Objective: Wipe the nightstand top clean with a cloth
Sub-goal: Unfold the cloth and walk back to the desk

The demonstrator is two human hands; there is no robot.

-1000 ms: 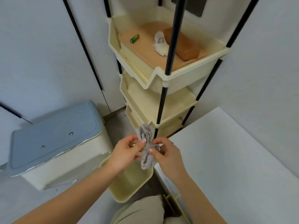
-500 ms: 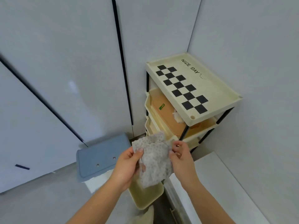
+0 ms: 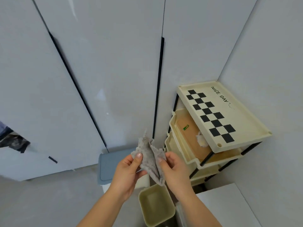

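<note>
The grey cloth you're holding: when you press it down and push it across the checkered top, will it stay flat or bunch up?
Probably bunches: the cloth hangs creased and limp between the left hand and right hand, so it looks floppy and light. Its fuzzy texture likely drags rather than slides on the nightstand top. A flat palm should hold it better than a fingertip grip.

Pale grey wardrobe doors [image 3: 101, 66] with black handles [image 3: 158, 89] meet a plain wall [image 3: 268, 51] at the corner; grey floor [image 3: 49, 202] below.

The tiered shelf unit [image 3: 218, 115] stands in the corner, right of the wardrobe doors [image 3: 98, 71]; the lidded bin [image 3: 111, 167] sits to its left, an open tub [image 3: 155, 205] in front.
</note>
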